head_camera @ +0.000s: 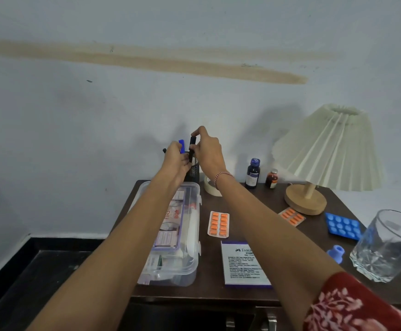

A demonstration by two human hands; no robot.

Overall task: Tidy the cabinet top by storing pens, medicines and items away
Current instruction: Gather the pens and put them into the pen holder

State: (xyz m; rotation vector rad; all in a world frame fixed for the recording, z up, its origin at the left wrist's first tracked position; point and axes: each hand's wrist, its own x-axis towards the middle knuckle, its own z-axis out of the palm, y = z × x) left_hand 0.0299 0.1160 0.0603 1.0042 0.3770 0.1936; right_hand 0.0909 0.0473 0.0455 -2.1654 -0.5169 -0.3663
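Note:
A black mesh pen holder [194,172] stands at the back of the dark cabinet top [254,206]. My right hand [208,151] pinches a black pen [192,145] upright over the holder. My left hand [176,161] grips a blue pen [181,146] and another dark pen beside the holder's rim. A clear first aid box [173,235] lies closed at the left. Two orange tablet strips [218,224] [291,216], a blue tablet strip [342,226], a dark blue bottle [252,173] and a small brown bottle [271,179] lie on the top.
A pleated lamp [326,149] on a wooden base stands at the back right. A drinking glass [388,244] and a blue cap [336,253] sit at the right edge. A white stamp pad box [240,263] and a tape roll [210,187] lie mid-top.

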